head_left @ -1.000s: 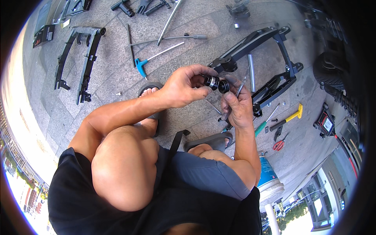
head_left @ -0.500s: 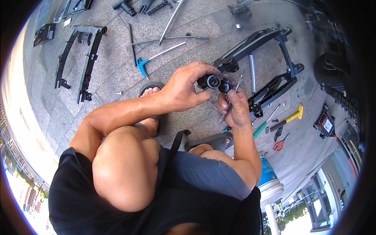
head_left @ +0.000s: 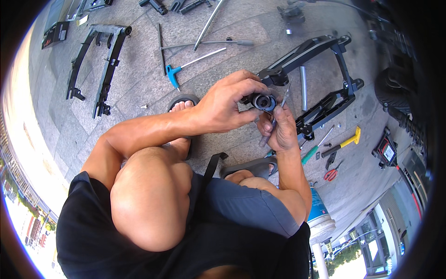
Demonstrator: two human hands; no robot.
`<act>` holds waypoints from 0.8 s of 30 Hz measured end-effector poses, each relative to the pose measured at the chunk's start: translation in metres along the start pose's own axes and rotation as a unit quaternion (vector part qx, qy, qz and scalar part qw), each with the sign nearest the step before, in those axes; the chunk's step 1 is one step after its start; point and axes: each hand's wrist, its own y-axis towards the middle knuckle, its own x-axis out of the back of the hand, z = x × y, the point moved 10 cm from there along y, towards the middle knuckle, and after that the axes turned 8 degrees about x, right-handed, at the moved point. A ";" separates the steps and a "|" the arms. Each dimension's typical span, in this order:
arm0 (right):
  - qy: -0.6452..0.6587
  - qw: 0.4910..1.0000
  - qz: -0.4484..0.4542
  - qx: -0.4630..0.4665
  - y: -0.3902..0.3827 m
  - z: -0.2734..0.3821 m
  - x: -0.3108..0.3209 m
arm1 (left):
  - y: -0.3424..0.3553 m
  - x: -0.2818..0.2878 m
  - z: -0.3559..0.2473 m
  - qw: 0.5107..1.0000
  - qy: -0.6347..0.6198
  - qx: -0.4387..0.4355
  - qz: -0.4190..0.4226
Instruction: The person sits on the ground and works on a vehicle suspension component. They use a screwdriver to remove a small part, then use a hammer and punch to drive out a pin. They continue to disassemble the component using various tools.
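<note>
My left hand (head_left: 232, 100) is closed around a black tubular part (head_left: 252, 98), whose round open end faces up toward me. My right hand (head_left: 281, 128) pinches a black ring-shaped piece (head_left: 265, 103) at that open end. The two overlap, and whether the ring is seated cannot be made out. A slender pointed tool (head_left: 285, 98) also lies in the right fingers, tip upward. Just beyond both hands is a black metal frame (head_left: 297, 53) with two long arms. Whether the tubular part joins this frame is hidden by my hands.
A second black frame (head_left: 108, 69) lies at the left. A blue T-handle hex key (head_left: 173, 74) and grey rods (head_left: 204, 25) lie ahead. A grey tube (head_left: 304, 88) sits within the nearer frame; a yellow hammer (head_left: 346, 139), green screwdriver (head_left: 310, 155) and red-handled pliers (head_left: 331, 175) lie right.
The ring in my right hand has moved left onto the end of the tubular part; before, the two were side by side. My left hand has barely shifted.
</note>
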 end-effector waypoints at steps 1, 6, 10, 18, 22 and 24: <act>-0.003 1.000 0.003 -0.001 0.000 0.000 -0.001 | 0.000 0.000 0.001 1.000 -0.006 0.006 0.002; -0.015 1.000 0.009 0.001 0.001 0.000 -0.002 | -0.001 0.000 0.002 1.000 -0.014 0.022 0.007; -0.027 0.999 0.019 0.006 0.001 0.001 -0.003 | -0.001 0.000 0.003 0.999 -0.019 0.028 0.010; -0.072 0.997 0.026 0.001 -0.003 -0.005 0.007 | -0.003 0.000 0.006 0.999 -0.017 0.042 0.011; -0.056 0.998 0.013 0.001 -0.005 -0.005 0.011 | -0.003 -0.001 0.007 0.999 -0.012 0.043 0.007; -0.049 0.999 0.013 0.002 -0.006 -0.003 0.009 | -0.003 -0.002 0.010 0.998 -0.013 0.058 0.011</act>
